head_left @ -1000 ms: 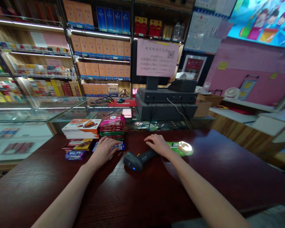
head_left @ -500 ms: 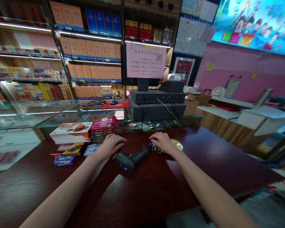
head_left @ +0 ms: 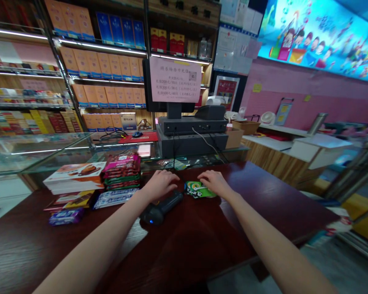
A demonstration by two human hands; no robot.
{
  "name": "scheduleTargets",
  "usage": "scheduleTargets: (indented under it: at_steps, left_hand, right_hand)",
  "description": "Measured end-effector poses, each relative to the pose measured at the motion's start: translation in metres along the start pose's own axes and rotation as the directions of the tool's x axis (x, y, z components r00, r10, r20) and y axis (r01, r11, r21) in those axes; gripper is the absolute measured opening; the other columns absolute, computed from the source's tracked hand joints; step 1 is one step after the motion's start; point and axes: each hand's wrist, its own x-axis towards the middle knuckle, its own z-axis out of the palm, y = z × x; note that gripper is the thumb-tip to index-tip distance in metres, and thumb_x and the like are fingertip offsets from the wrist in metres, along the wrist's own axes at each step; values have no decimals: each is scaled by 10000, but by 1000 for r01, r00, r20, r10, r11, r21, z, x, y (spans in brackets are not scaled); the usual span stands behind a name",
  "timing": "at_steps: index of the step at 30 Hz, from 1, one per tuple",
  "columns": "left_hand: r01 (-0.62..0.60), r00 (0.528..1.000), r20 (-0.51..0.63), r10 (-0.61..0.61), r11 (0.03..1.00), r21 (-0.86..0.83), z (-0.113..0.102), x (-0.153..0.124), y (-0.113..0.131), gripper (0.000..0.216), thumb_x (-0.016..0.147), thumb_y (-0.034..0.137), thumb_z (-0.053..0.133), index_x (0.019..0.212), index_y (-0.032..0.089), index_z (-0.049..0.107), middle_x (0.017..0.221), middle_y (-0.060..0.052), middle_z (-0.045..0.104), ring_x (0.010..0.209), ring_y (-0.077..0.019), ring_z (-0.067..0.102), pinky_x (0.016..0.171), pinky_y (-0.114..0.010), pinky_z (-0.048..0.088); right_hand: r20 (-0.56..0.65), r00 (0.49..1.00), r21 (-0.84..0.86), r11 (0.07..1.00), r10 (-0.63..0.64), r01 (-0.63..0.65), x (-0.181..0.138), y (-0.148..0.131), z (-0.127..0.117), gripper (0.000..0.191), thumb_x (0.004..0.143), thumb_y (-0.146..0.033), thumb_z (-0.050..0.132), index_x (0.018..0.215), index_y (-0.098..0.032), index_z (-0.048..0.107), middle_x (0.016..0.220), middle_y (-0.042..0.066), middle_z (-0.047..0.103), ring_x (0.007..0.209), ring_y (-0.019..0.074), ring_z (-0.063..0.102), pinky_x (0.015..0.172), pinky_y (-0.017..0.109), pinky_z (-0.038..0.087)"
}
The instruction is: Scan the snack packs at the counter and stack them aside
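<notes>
My left hand (head_left: 162,183) lies palm down on the dark wooden counter (head_left: 263,196), over the handle end of a black barcode scanner (head_left: 159,207) with a blue light. Its fingers are stretched flat. My right hand (head_left: 213,183) rests with spread fingers on the right part of a green snack packet (head_left: 194,190). The two hands are close together, just in front of the cash register.
Snack packs are stacked at the left: an orange-white box pile (head_left: 75,176), pink and green packets (head_left: 122,169), a blue-white bar (head_left: 115,197), a purple bar (head_left: 66,216). A cash register (head_left: 191,132) with a pink notice (head_left: 175,79) stands behind. Glass cases and stocked shelves fill the left.
My left hand slid right from the blue-white bar onto the scanner's handle end. My right hand left the scanner and now presses the green packet. The view turned right.
</notes>
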Motion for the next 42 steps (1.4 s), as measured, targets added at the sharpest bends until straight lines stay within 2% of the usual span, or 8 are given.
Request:
scheduleTargets:
  at_steps: [8,15,18,29,35,42]
  left_hand:
    - [-48,994,93,50,998,-31,15,28,32,405,885,470,629,1233,265,620,1215,-65,694,1153,-272,605,967,-394,416]
    - [-5,985,169,21,996,-94,31,41,51,832,760,613,712,1448,238,434,1427,-137,567,1291,-337,519,1063,-479,381]
    - [3,982,190,14,996,-90,35,44,55,916,735,607,736,1490,234,375,1437,-149,557,1301,-342,512,1073,-482,376]
    - [49,983,181,-30,994,-103,43,51,55,923,739,538,760,1501,218,350,1409,-150,576,1283,-333,536,1093,-473,374]
    - [68,991,129,-40,973,-220,49,52,49,899,734,465,783,1482,187,369,1429,-160,540,1304,-316,535,1088,-443,413]
    - [48,999,25,-43,959,-280,39,42,40,794,753,420,785,1428,196,431,1426,-148,550,1310,-305,534,1105,-456,403]
  right_hand:
    - [-15,999,-1,999,49,-49,-8,20,-2,189,943,-275,569,1027,-274,738,1039,32,740,988,213,629,887,355,392]
    - [-19,996,23,996,82,-82,-14,32,-3,221,966,-310,532,1045,-272,734,1046,34,737,988,216,627,887,353,410]
    - [-27,996,45,995,87,-86,-17,38,-2,229,968,-311,524,1053,-257,730,1051,39,738,986,210,630,903,345,421]
    - [-97,988,99,989,117,-108,-26,46,5,273,989,-334,473,1035,-245,727,1045,48,735,1004,203,641,927,337,450]
    - [-230,964,128,986,131,-103,-28,43,15,307,1008,-334,420,1040,-228,706,1060,66,740,1008,220,646,949,360,462]
    - [-370,920,193,979,129,-60,-22,29,18,386,1023,-370,347,1104,-212,689,1104,89,733,1028,255,633,981,408,473]
